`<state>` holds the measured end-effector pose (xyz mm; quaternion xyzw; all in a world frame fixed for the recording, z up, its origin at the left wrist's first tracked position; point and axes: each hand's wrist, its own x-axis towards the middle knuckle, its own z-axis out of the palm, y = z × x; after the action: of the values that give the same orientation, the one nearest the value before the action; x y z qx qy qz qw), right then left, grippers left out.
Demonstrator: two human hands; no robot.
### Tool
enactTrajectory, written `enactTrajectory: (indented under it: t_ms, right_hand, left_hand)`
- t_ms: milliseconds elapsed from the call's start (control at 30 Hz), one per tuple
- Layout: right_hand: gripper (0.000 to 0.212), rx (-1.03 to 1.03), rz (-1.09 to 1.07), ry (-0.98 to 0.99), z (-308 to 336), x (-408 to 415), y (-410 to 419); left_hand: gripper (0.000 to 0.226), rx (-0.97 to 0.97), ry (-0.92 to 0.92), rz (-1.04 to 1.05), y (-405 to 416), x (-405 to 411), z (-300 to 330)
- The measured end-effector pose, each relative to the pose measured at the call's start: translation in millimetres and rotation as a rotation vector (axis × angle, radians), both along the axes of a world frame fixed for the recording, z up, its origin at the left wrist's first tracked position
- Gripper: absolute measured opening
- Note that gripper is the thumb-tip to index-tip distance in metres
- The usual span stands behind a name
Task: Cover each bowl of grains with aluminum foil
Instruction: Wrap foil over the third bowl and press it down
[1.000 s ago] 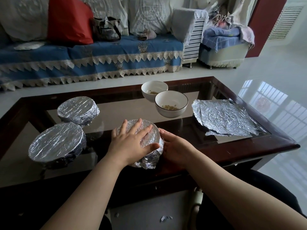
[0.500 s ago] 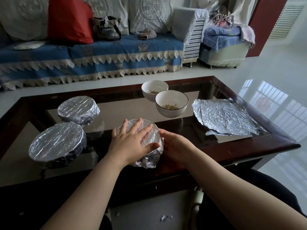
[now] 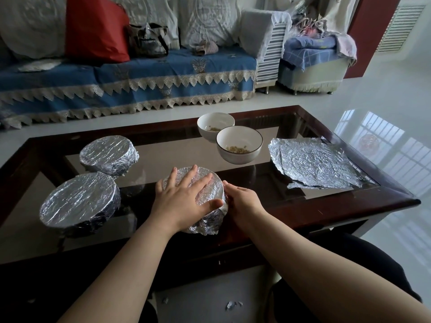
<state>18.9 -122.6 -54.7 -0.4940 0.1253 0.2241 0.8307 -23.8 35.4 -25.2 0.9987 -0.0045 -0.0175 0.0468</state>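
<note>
A foil-wrapped bowl (image 3: 211, 190) stands near the front edge of the glass table. My left hand (image 3: 184, 201) lies flat on its foil top with fingers spread. My right hand (image 3: 242, 201) presses against the bowl's right side, fingers curved round the foil there. Two more foil-covered bowls sit to the left, one near (image 3: 79, 202) and one farther back (image 3: 108, 153). Two uncovered white bowls holding a few grains stand behind, the nearer (image 3: 239, 145) and the farther (image 3: 214, 125). Loose crumpled foil sheets (image 3: 312, 164) lie flat at the right.
The glass table has a dark wooden frame (image 3: 326, 206). A blue-covered sofa (image 3: 130, 75) with a red cushion and a bag stands behind it. Small foil scraps (image 3: 233, 305) lie on the floor between my arms. Glossy white floor spreads to the right.
</note>
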Motion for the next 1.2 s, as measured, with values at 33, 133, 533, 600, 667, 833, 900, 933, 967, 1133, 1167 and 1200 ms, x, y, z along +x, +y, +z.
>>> enactTrajectory:
  t_ms: [33,133,533,600,667,833,900,933,967,1133,1167,1200]
  right_hand:
    - [0.027,-0.024,0.008,0.004,1,0,0]
    - [0.025,-0.076,0.027,0.026,2,-1,2]
    - [0.021,-0.177,0.095,0.041,5,12,3]
    - [0.010,-0.217,0.104,0.022,8,16,-2]
    - [0.023,-0.291,0.161,-0.030,12,14,-8]
    - [0.048,-0.355,0.252,-0.203,9,5,-17]
    - [0.047,-0.307,0.251,-0.214,9,6,-18]
    - [0.044,-0.266,0.248,-0.209,11,6,-19]
    - [0.040,-0.219,0.249,-0.201,14,6,-20]
    - [0.034,-0.107,0.261,-0.208,18,6,-18]
    - [0.033,-0.091,0.257,-0.211,19,6,-18]
    - [0.032,-0.077,0.259,-0.210,19,6,-18]
  left_hand:
    - [0.100,-0.001,-0.002,0.000,0,0,0]
    - [0.099,0.003,-0.006,0.001,0,0,-1]
    - [0.103,-0.042,-0.041,0.066,-5,-3,1]
    - [0.101,-0.071,-0.053,0.116,-9,-4,1]
    - [0.097,-0.120,-0.031,0.190,-17,-5,3]
    - [0.088,-0.218,0.021,0.278,-27,-8,17]
    - [0.085,-0.139,-0.018,0.237,-19,-8,20]
    - [0.084,-0.085,-0.050,0.192,-14,-7,21]
    - [0.086,-0.044,-0.077,0.135,-8,-5,20]
    - [0.104,-0.038,-0.027,-0.060,6,8,7]
    - [0.103,-0.044,-0.012,-0.063,7,9,5]
    - [0.102,-0.046,-0.002,-0.062,7,10,4]
